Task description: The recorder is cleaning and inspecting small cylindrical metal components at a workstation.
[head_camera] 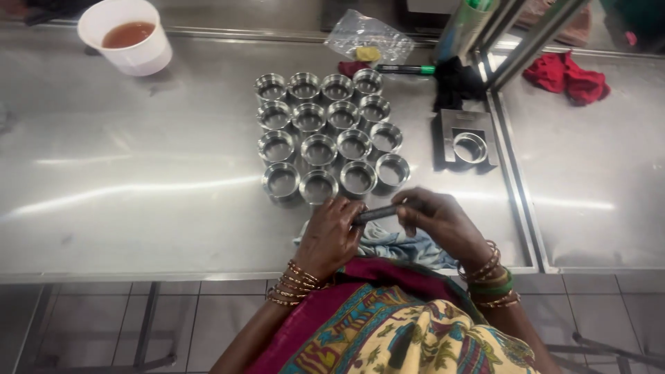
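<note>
My left hand (330,235) and my right hand (439,220) both grip one slim dark grey rod-shaped tool (379,213), held level just above the near edge of the steel table (138,173). Just beyond my fingers stand several shiny metal rings (325,131), laid out in neat rows. Under my hands lies a pale blue cloth (398,246). To the right, one more metal ring (471,147) sits in a square metal fixture (463,138).
A white cup (128,34) of brown liquid stands at the far left. At the back lie a clear plastic bag (367,36), a green-capped marker (405,68) and a black cloth (457,82). A red cloth (568,76) lies on the neighbouring table at right.
</note>
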